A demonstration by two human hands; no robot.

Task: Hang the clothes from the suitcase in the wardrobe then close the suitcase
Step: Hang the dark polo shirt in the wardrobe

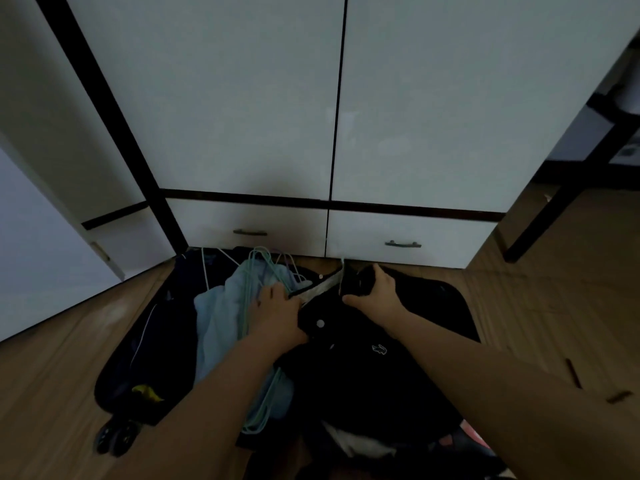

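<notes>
A dark suitcase [138,358] lies open on the wooden floor in front of the white wardrobe [242,98], whose doors are shut. Inside it lie a light blue garment [221,320] and a bundle of pale green wire hangers [266,265]. A black polo shirt [363,375] with white buttons and a small crocodile logo is spread over the right half. My left hand [277,313] grips the shirt's left collar side, close to the hangers. My right hand [377,292] holds the collar's right side, fingers curled over the fabric.
Two white drawers [408,237] with metal handles sit under the wardrobe doors. A white door [41,254] stands open at the left. A dark furniture leg [540,216] stands at the right. More clothes, white and pink [360,441], lie at the bottom edge.
</notes>
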